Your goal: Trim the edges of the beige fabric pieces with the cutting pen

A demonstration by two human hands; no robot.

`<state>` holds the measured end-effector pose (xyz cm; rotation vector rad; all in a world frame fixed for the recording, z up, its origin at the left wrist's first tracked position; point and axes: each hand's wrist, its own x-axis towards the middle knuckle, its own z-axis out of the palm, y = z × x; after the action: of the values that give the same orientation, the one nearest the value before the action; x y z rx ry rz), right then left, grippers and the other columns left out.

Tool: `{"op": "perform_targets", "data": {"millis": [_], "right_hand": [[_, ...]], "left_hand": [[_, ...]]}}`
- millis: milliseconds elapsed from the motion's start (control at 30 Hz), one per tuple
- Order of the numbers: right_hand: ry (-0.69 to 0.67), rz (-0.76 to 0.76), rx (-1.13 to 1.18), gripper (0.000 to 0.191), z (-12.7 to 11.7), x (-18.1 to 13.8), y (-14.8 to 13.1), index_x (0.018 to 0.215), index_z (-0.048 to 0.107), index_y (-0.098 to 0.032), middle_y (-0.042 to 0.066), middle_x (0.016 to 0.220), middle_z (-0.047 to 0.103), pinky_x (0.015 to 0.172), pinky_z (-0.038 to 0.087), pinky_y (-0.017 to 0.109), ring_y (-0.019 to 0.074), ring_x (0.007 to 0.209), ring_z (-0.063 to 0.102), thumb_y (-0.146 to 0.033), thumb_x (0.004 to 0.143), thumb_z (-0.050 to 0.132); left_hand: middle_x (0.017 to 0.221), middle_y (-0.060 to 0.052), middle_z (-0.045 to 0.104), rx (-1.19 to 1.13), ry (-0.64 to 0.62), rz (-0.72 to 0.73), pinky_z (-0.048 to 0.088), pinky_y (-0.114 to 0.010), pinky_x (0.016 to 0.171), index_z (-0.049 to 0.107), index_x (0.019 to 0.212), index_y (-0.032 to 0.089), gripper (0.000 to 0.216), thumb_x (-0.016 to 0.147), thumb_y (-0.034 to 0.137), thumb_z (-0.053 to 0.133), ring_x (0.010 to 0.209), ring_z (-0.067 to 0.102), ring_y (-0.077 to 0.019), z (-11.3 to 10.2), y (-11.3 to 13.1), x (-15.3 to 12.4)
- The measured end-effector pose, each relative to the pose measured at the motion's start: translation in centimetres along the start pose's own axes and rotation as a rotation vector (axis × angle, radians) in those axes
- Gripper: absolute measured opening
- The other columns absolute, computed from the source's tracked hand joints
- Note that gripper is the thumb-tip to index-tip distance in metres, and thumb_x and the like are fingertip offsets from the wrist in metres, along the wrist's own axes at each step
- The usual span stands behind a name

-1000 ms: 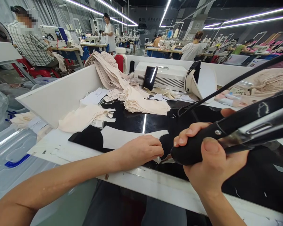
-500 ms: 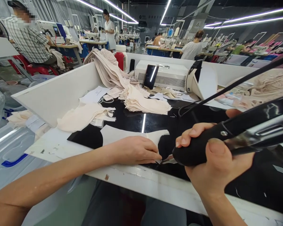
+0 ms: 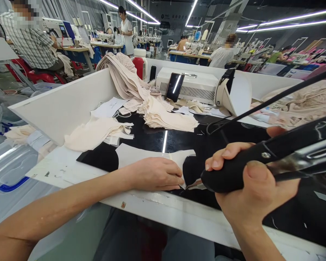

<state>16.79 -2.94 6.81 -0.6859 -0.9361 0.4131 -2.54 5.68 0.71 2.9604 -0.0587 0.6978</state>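
Note:
My right hand (image 3: 250,188) is wrapped round the black handle of a corded hand tool (image 3: 260,159), whose metal tip (image 3: 194,185) touches the near edge of a cream fabric piece (image 3: 141,156). That piece lies flat on the glossy black work surface (image 3: 206,145). My left hand (image 3: 154,174) lies on the fabric with its fingers stretched flat, the fingertips right beside the tool's tip. The tool's black cord (image 3: 260,107) runs up to the right.
Stacks of cream fabric pieces (image 3: 165,117) and loose cut pieces (image 3: 95,132) lie further back. A white machine (image 3: 195,87) with a phone (image 3: 175,87) propped on it stands behind. A white side wall (image 3: 67,105) borders the left. People sit at sewing tables beyond.
My left hand has flattened and slid slightly left on the fabric. The tool has edged a little to the right. The camera has shifted slightly.

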Motion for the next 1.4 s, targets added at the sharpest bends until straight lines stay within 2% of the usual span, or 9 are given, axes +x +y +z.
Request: {"op": "perform_targets", "data": {"millis": [167,333,433,567,700,933,1133,1300,1400], "right_hand": [[0.019,0.014,-0.031,0.060,-0.05,-0.03,0.03,0.134,0.075,-0.034,-0.009,0.078,0.074,0.045,0.057,0.032,0.0175,0.048,0.064,-0.040,0.081,0.102],[0.012,0.014,-0.032,0.053,0.19,0.11,-0.08,0.130,0.077,-0.034,-0.009,0.078,0.074,0.046,0.057,0.030,0.0162,0.049,0.065,-0.037,0.082,0.100],[0.019,0.004,-0.036,0.046,0.30,0.28,-0.28,0.125,0.076,-0.033,-0.009,0.077,0.074,0.047,0.056,0.028,0.0151,0.050,0.065,-0.033,0.083,0.096],[0.051,-0.029,-0.060,0.039,0.31,0.55,-0.25,0.115,0.074,-0.032,-0.008,0.078,0.072,0.047,0.054,0.028,0.0151,0.050,0.064,-0.036,0.083,0.097],[0.061,-0.009,-0.085,0.042,0.57,0.55,-0.04,0.112,0.072,-0.032,-0.008,0.078,0.070,0.046,0.055,0.032,0.0166,0.049,0.063,-0.042,0.080,0.098],[0.025,-0.007,-0.069,0.047,0.66,0.12,0.19,0.119,0.070,-0.031,-0.009,0.082,0.071,0.049,0.057,0.030,0.0144,0.051,0.064,-0.044,0.084,0.099],[0.050,0.016,-0.055,0.042,0.45,0.09,0.48,0.119,0.073,-0.033,-0.008,0.081,0.072,0.050,0.058,0.031,0.0151,0.052,0.065,-0.035,0.085,0.099],[0.061,0.020,-0.050,0.042,0.59,0.23,0.31,0.115,0.071,-0.031,-0.008,0.081,0.073,0.050,0.058,0.030,0.0144,0.052,0.065,-0.035,0.083,0.099],[0.084,0.025,-0.053,0.043,0.71,0.32,0.29,0.111,0.070,-0.032,-0.009,0.079,0.072,0.049,0.057,0.030,0.0149,0.050,0.064,-0.036,0.080,0.098]], "left_hand": [[0.129,-0.011,0.088,-0.037,-0.024,-0.023,0.064,-0.031,0.114,0.088,0.126,0.021,0.020,0.123,0.024,0.069,0.116,0.083,-0.0209,-0.11,0.02,0.05],[0.129,-0.011,0.088,-0.061,-0.056,-0.050,0.063,-0.031,0.115,0.088,0.128,0.020,0.025,0.126,0.026,0.064,0.117,0.083,-0.0211,-0.10,0.03,-0.03],[0.129,-0.011,0.088,-0.066,-0.039,-0.046,0.063,-0.031,0.114,0.088,0.128,0.019,0.028,0.127,0.027,0.061,0.116,0.083,-0.0210,0.00,0.05,-0.12],[0.127,-0.011,0.089,-0.059,0.000,-0.031,0.063,-0.031,0.115,0.088,0.126,0.017,0.031,0.128,0.026,0.059,0.115,0.083,-0.0214,0.07,0.09,-0.23],[0.127,-0.010,0.089,-0.063,0.008,-0.042,0.064,-0.030,0.114,0.088,0.125,0.020,0.021,0.124,0.024,0.068,0.116,0.084,-0.0205,0.08,0.10,-0.25],[0.125,-0.010,0.088,-0.071,0.033,-0.022,0.065,-0.030,0.113,0.088,0.123,0.019,0.018,0.122,0.022,0.070,0.115,0.084,-0.0206,0.16,0.04,-0.21],[0.124,-0.010,0.088,-0.072,0.037,-0.029,0.065,-0.029,0.111,0.088,0.124,0.021,0.015,0.120,0.022,0.074,0.113,0.084,-0.0203,0.07,0.04,-0.23],[0.122,-0.012,0.088,-0.078,0.055,-0.006,0.066,-0.031,0.109,0.087,0.123,0.016,0.021,0.123,0.023,0.068,0.111,0.084,-0.0215,-0.04,0.02,-0.14],[0.124,-0.011,0.088,-0.087,0.045,-0.017,0.066,-0.029,0.109,0.088,0.123,0.019,0.017,0.121,0.021,0.071,0.112,0.084,-0.0208,-0.07,0.01,-0.15]]}}
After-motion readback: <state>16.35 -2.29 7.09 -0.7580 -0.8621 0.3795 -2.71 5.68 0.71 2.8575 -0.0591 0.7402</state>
